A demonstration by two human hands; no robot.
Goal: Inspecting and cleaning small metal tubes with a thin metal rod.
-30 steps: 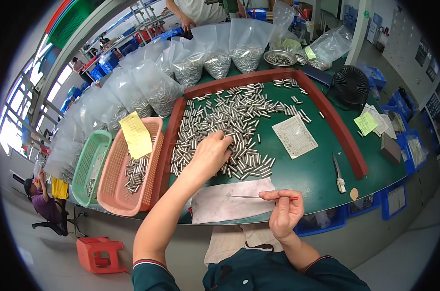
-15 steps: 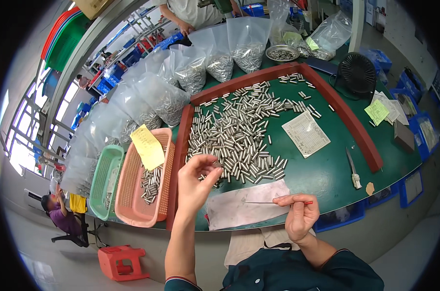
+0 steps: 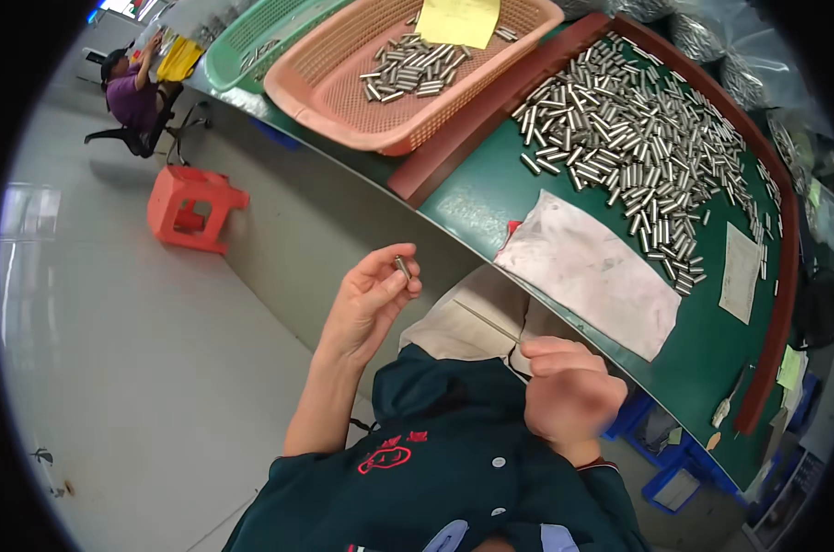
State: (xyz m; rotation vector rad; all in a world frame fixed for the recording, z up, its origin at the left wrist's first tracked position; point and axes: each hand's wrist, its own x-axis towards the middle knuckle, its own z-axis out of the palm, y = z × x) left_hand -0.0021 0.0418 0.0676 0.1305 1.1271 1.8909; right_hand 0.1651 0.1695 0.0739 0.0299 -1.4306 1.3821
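Observation:
Between the thumb and fingertips of my left hand [image 3: 366, 308] is a small metal cylinder [image 3: 402, 268], held off the table's near edge. My right hand [image 3: 573, 391] is closed around a thin metal rod [image 3: 487, 321], which points up and left toward the left hand without touching the cylinder. The rod's rear end is hidden in the fist. A stained whitish cloth [image 3: 592, 276] lies flat on the green table [image 3: 463, 202] beyond my hands. Farther back on the table spreads a large heap of similar metal cylinders [image 3: 633, 147].
Dark red rails [image 3: 490, 115] border the heap. A pink basket [image 3: 343, 124] holding cylinders and a yellow paper [image 3: 460, 20] stands at left, beside a green basket [image 3: 228, 64]. A red stool [image 3: 191, 207] and a seated person [image 3: 133, 97] are farther left. Tweezers [image 3: 725, 405] lie at right.
My view has swung down and left. Both hands are now in front of the table edge rather than over it, and a cylinder shows in the left fingers.

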